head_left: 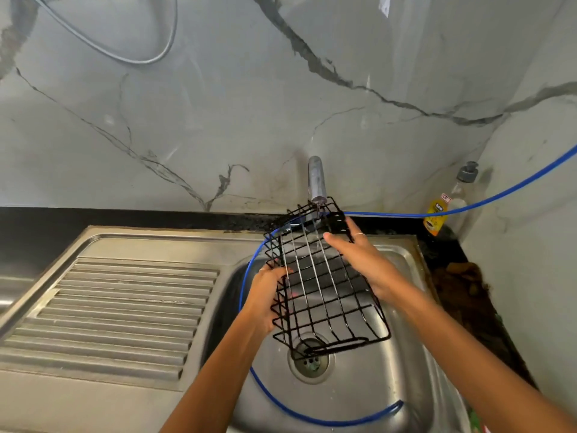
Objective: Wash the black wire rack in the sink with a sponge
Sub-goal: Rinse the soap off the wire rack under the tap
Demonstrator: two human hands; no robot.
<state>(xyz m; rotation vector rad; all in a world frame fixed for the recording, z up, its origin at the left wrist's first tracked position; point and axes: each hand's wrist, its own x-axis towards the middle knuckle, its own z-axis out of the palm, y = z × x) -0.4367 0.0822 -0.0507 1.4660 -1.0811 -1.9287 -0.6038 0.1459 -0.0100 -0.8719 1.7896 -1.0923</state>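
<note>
The black wire rack is held tilted over the steel sink, its far end under the tap. A thin stream of water runs from the tap through the rack's wires. My left hand grips the rack's left side wall. My right hand rests on the rack's right side, fingers stretched along the upper rim. No sponge shows in either hand or in the basin.
A blue hose loops through the basin and runs up to the right wall. The ribbed draining board lies to the left. A soap bottle stands in the back right corner. Brown clutter sits on the dark counter right of the sink.
</note>
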